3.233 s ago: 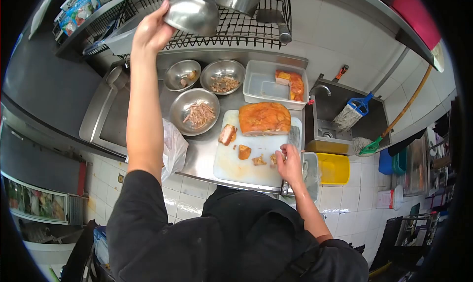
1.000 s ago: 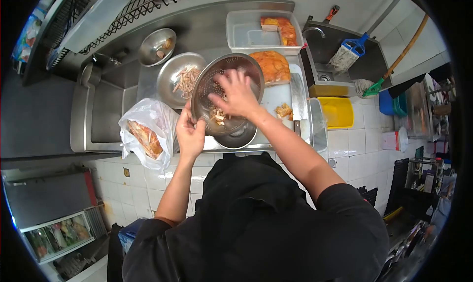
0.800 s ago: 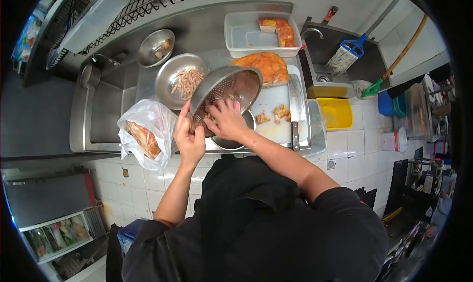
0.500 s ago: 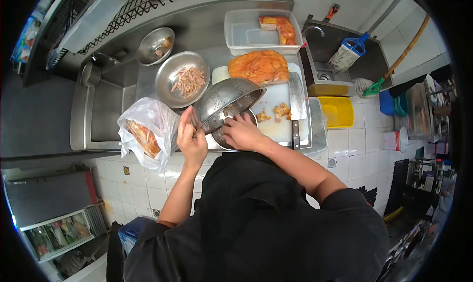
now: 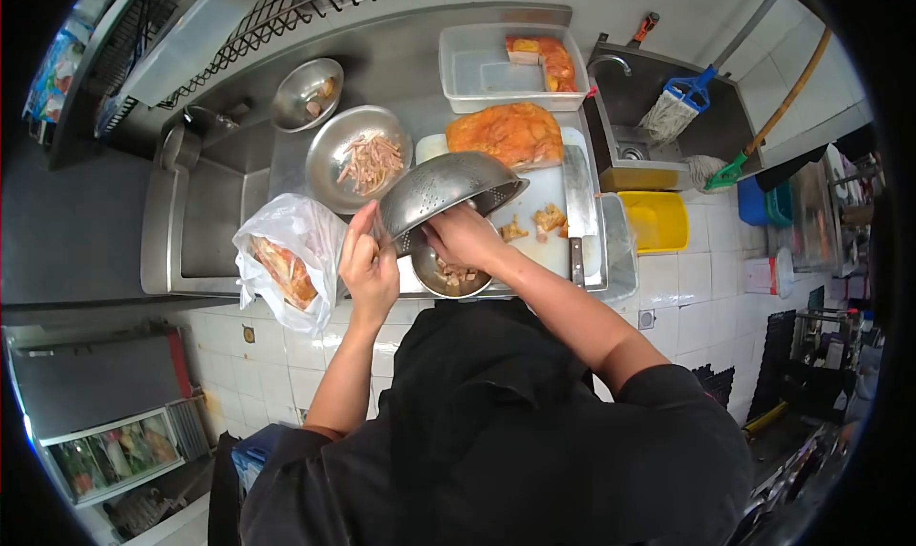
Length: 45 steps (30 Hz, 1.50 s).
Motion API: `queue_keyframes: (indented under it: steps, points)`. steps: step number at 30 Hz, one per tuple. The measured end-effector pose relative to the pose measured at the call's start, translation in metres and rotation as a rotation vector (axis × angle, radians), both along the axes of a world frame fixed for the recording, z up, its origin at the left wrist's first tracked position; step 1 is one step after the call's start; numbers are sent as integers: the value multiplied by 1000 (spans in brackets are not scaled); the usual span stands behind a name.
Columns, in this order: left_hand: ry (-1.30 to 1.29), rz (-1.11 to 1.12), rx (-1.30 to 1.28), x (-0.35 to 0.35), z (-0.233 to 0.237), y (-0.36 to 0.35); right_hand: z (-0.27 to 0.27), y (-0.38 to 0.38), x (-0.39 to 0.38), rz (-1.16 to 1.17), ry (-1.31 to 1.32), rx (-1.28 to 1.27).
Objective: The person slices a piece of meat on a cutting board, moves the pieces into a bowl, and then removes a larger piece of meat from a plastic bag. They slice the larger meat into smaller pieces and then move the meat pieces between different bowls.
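Note:
My left hand (image 5: 368,265) grips the rim of a perforated metal colander (image 5: 441,185), which is tipped on its side. My right hand (image 5: 465,237) reaches into the colander's mouth, and its fingers are hidden inside. Below both hands stands a metal bowl (image 5: 426,267) with small chopped meat pieces (image 5: 456,273) in it. To the right is a white cutting board (image 5: 546,185). A large orange-skinned slab of meat (image 5: 506,134), a few browned scraps (image 5: 548,220) and a cleaver (image 5: 577,198) lie on it.
Meat strips fill part of a metal bowl (image 5: 322,169) on the left, near a smaller bowl (image 5: 286,93). A plastic bag (image 5: 329,246) with meat sits at the counter's front edge. Behind the board is a plastic container (image 5: 472,74). A yellow tub (image 5: 658,222) stands at right.
My right hand has moved up from the lower bowl into the colander. The meat pieces in that bowl now show. The colander has tilted slightly, and the whole view has shifted a little.

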<state>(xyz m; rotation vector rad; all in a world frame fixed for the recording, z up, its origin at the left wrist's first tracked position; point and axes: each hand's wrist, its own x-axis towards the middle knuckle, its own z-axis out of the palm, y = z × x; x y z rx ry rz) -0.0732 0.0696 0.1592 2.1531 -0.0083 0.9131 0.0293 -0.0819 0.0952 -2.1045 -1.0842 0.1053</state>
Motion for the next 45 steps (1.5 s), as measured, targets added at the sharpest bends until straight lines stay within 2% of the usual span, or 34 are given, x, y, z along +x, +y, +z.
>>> queue_keyframes:
  steps: [2,4,5,6,8,9,10,11,12,13,14,15,17,19,20,21,22,23,24,25,26,27,28,29,30,32,33,35,38,40,45]
  points:
    - [-25,-6,32,11,8,7,1,3,4,35,-110,32]
    - [-21,29,57,27,8,32,9,-8,3,363,43,-298]
    - [-3,64,70,35,7,47,8,-17,-3,326,2,-170]
    - [60,157,6,49,16,58,9,-25,-4,325,-7,-175]
    - [150,265,-77,89,27,87,14,-43,-9,107,82,-32]
    - [175,278,-91,116,28,108,18,-51,-12,106,80,-37]
    - [163,286,-122,151,6,138,24,-58,-14,-43,75,-91]
    - [211,316,-241,180,3,147,27,-64,-17,-194,71,-145]
    - [285,259,-496,203,13,144,19,-69,-21,-206,69,-149]
    - [380,151,-787,232,3,155,6,-74,-25,-331,84,-194]
    - [416,159,-906,272,-25,174,-1,-77,-28,-456,98,-238]
    - [412,133,-960,291,-38,177,1,-78,-32,-465,97,-246]
    - [414,104,-1020,316,-59,181,9,-76,-41,-582,630,-321]
    - [594,110,-970,328,-74,187,-8,-73,-52,-632,635,-303]
    - [608,111,-977,327,-78,194,-19,-72,-58,-675,641,-279]
    - [729,50,-882,319,-69,202,-8,-63,-63,-745,682,-265]
    - [843,-11,-784,312,-64,211,-20,-64,-69,-748,691,-274]
    - [838,77,-663,309,-62,226,-42,-69,-75,-804,747,-183]
    - [668,290,-362,316,-86,258,-53,-69,-78,-861,799,-88]
    - [487,489,-59,321,-112,290,-31,-58,-79,-912,963,144]
    - [438,723,57,309,-107,303,-35,-58,-81,-916,966,141]
    - [605,945,39,277,-53,276,-42,-63,-81,-916,948,246]
    - [676,964,-32,274,-72,305,-42,-65,-80,-912,928,350]
    - [729,1079,7,273,-94,324,-40,-69,-78,-888,1018,450]
    - [730,1088,0,268,-117,351,-24,-60,-72,-880,1017,441]
    - [850,669,-573,256,-146,403,7,-37,-55,-933,1095,775]
    - [845,680,-580,247,-144,416,4,-33,-46,-926,1071,828]
    - [963,528,-554,216,-136,433,11,-13,-20,-907,1053,786]
    - [991,437,-512,169,-100,440,26,38,31,-800,985,713]
    - [999,402,-510,147,-95,448,4,78,73,-747,928,724]
    - [977,347,-574,116,-91,452,1,208,170,-617,1073,819]
